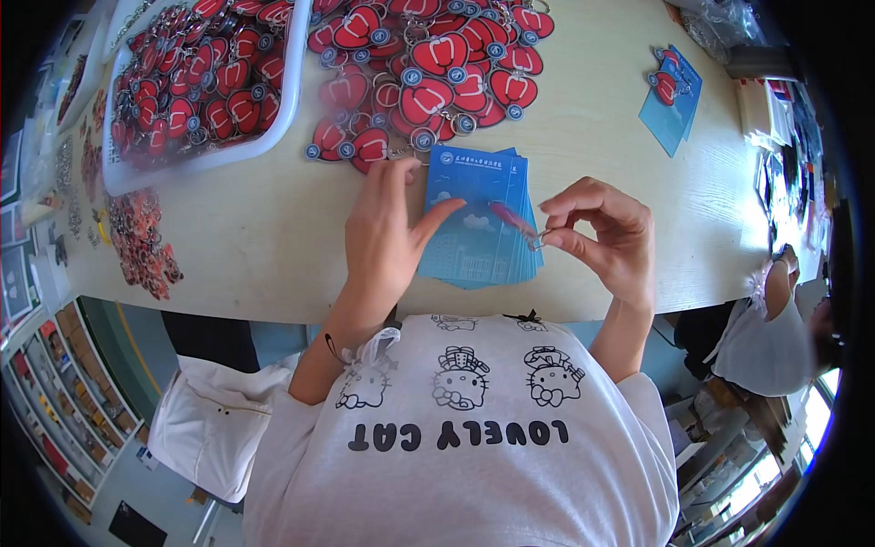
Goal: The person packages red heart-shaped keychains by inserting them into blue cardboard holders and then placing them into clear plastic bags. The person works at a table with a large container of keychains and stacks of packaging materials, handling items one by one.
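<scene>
My right hand (609,235) pinches the metal ring of a keychain between thumb and fingertips. The keychain's reddish tag (512,217) is seen nearly edge-on and smeared, hanging over a stack of blue printed cards (474,251). Left of the stack is my left hand (378,235), thumb and fingers apart, its fingertips by the near edge of a heap of red keychains (437,56). The thumb reaches over the left part of the top card. Those keychains have red rounded tags with small blue discs and metal rings.
A white plastic bin (290,100) full of red keychains stands at the back left. More red pieces (144,244) lie on the table's left side. At the right lie blue cards (673,123) with keychains on top. Another person (770,337) is at the far right.
</scene>
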Available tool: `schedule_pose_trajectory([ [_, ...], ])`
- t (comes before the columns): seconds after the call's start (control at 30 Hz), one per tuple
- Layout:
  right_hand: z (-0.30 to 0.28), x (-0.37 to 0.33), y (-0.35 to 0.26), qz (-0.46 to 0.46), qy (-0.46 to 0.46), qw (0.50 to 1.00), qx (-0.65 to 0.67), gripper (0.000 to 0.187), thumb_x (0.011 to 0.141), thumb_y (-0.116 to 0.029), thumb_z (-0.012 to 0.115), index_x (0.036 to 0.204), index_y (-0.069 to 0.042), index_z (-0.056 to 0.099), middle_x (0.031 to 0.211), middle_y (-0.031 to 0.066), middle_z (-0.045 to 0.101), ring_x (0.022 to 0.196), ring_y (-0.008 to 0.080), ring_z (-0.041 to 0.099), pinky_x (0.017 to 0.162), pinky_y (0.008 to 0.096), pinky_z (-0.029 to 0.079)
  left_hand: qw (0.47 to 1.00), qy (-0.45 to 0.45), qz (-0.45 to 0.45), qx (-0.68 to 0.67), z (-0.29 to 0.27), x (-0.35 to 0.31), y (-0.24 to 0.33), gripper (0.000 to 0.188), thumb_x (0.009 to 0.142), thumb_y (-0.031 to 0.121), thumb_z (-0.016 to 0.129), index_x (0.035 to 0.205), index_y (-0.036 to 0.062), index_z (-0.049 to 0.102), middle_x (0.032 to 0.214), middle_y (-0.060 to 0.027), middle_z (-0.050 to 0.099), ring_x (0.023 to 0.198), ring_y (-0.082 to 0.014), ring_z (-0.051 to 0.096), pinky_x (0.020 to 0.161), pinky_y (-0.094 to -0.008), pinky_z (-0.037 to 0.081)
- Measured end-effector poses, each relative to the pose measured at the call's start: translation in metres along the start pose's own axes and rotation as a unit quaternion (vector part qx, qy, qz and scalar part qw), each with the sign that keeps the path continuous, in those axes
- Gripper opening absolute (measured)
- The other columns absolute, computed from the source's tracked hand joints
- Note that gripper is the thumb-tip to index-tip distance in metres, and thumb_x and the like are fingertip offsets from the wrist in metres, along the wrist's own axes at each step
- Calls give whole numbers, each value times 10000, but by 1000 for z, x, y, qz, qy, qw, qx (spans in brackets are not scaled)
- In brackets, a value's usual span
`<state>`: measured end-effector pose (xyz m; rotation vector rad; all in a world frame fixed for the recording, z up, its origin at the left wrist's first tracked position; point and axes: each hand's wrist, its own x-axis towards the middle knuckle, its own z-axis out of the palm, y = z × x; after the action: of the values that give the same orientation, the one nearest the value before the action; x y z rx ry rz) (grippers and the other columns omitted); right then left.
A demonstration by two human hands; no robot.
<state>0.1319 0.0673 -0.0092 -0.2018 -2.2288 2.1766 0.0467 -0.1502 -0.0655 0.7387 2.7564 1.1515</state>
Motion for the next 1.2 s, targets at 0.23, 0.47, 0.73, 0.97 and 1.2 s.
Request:
schedule_pose_trajectory([
  [0.23, 8, 1, 2, -12, -13, 1000, -22, 167, 746, 38, 751, 899, 10, 690, 854, 74, 671, 773, 149, 655, 704, 268, 533, 994, -8, -3, -111, 16, 0, 0, 441, 702, 169, 822, 1027, 58, 547, 860, -50, 555, 700, -170, 534, 592, -304, 443],
  [0.47, 7, -3, 15, 37, 55, 997, -29, 133, 778, 21, 736, 888, 23, 661, 882, 73, 680, 795, 146, 663, 738, 255, 517, 994, -76, 57, 61, 6, -1, 14, 703, 576, 344, 873, 1094, 54, 496, 953, -96, 557, 867, -276, 573, 718, -372, 484],
  [0.73, -10, -11, 14, 27, 99, 992, -79, 121, 784, -12, 748, 864, 7, 659, 828, 54, 680, 775, 133, 670, 725, 249, 516, 986, -158, 30, 53, -5, -7, 22, 582, 663, 186, 837, 1108, 38, 493, 797, -74, 570, 766, -213, 576, 655, -322, 468],
  [0.97, -6, -13, 11, 33, 100, 994, -37, 131, 786, -30, 752, 862, 4, 650, 807, 48, 679, 748, 125, 660, 716, 244, 507, 927, -164, -141, -308, -15, -6, -2, 215, 841, 46, 707, 969, -8, 543, 723, 26, 581, 651, -17, 497, 564, -190, 394],
  [1.2, 4, -9, -2, 0, 56, 998, -17, 120, 791, -45, 753, 849, -1, 657, 791, 46, 677, 692, 109, 636, 681, 245, 493, 941, -125, -123, -289, -34, -7, 7, 113, 888, 1, 617, 974, -12, 545, 878, -70, 633, 765, -74, 582, 661, -231, 465],
])
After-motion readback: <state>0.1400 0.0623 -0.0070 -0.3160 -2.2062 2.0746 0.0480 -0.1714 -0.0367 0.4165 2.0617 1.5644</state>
